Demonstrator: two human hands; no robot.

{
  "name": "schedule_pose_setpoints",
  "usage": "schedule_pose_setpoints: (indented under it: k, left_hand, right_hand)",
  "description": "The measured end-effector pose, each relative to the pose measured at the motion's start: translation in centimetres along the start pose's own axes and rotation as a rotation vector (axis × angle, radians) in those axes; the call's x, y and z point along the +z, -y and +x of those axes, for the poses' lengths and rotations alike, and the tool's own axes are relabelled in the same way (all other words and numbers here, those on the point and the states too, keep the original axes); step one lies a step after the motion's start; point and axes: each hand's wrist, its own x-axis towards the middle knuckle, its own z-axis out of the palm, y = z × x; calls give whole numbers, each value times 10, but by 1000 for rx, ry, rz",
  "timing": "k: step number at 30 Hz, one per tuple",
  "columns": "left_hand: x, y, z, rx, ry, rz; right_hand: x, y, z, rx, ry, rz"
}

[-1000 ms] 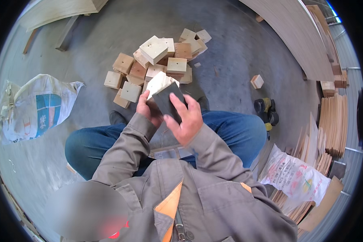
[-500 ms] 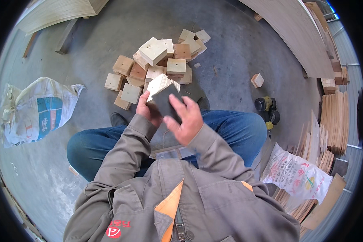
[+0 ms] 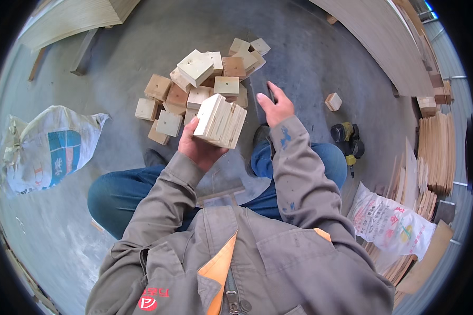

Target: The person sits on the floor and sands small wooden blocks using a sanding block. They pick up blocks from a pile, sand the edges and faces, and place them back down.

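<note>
My left hand [image 3: 195,146] is closed round the lower left side of a pale wooden block [image 3: 222,122] with layered edges, held tilted above the floor between my knees. To the right of the block and apart from it, my right hand [image 3: 278,107] is raised with thumb and fingers pinched on a dark grey sheet, like sandpaper [image 3: 271,95]; it shows only as a thin dark strip, mostly hidden. Just beyond the held block lies a loose heap of similar wooden blocks [image 3: 195,67], several with a small dark hole in the top.
A single block [image 3: 333,102] and a yellow-and-black power tool [image 3: 347,140] lie on the floor at right. White woven sacks lie at left [image 3: 34,152] and lower right [image 3: 391,220]. Stacked wood strips [image 3: 436,152] line the right; large board stacks [image 3: 373,42] rise at the far corners.
My right hand has moved away from the block, up and to the right, taking the dark sheet off its face. The left hand still holds the block, now showing its layered side.
</note>
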Motion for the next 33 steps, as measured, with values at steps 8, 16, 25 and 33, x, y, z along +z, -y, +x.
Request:
schedule_pose_setpoints:
  k: [8,16,25,33]
  left_hand:
    - [0,-3,2,33,-235,-35]
    - [-4,-5,-2,25,-222,76]
    - [-15,0,6,6,-159,178]
    - [-15,8,7,33,-96,184]
  right_hand:
    - [19,19,-70,177,125,514]
    - [29,24,-80,193,116,734]
    - [14,46,-72,385,22,961]
    - [18,47,-63,369,-42,984]
